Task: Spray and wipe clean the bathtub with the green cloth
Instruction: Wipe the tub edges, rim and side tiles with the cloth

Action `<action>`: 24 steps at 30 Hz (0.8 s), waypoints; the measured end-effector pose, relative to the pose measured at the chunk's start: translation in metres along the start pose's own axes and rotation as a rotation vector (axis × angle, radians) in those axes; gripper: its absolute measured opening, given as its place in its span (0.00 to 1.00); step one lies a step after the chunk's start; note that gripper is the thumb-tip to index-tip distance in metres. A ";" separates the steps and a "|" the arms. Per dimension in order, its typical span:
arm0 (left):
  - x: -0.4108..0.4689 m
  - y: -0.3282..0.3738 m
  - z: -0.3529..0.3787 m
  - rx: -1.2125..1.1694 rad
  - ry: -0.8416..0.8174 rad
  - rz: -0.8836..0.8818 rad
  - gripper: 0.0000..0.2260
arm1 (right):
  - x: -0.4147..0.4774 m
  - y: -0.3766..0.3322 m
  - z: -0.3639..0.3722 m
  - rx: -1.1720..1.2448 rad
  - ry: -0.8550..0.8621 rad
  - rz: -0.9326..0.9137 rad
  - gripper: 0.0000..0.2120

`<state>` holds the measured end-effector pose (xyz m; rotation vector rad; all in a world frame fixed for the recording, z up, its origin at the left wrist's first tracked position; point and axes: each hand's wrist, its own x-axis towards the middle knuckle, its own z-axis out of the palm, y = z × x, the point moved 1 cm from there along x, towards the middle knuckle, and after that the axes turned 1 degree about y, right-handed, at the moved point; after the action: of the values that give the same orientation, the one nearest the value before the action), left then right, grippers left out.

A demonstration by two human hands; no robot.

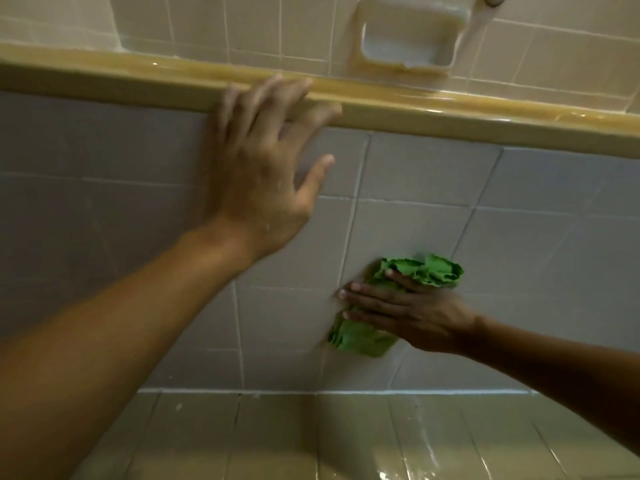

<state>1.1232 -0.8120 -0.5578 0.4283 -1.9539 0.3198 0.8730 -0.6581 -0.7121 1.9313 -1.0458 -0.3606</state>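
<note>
Tiled tub wall [433, 174]: crumpled green cloth [363, 341] (bright, bunched) runs lower-left to upper-right, pressed flat under right hand [415, 317]; left hand [263, 161], fingers spread, rests on yellow rim [450, 112].

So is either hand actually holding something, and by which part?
Nothing is truly gripped. The right hand presses the cloth flat against the wall, straight fingers across its middle. The left hand rests open on the rim.
</note>
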 end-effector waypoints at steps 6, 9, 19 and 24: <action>-0.142 0.109 0.049 -0.363 0.001 -0.669 0.16 | 0.002 0.060 -0.028 -0.012 0.142 0.004 0.27; -0.197 0.157 0.084 -0.427 -0.246 -0.943 0.23 | -0.005 0.054 -0.023 -0.066 0.167 0.024 0.21; -0.214 0.183 0.124 -0.477 -0.142 -1.134 0.20 | -0.005 0.023 -0.035 -0.072 0.304 0.332 0.07; -0.199 0.200 0.113 -0.726 0.058 -1.266 0.15 | -0.005 0.016 -0.048 0.022 0.241 0.415 0.07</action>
<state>1.0182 -0.6485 -0.7918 1.0107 -1.2675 -1.1183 0.8908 -0.6311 -0.6727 1.6716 -1.2520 0.1145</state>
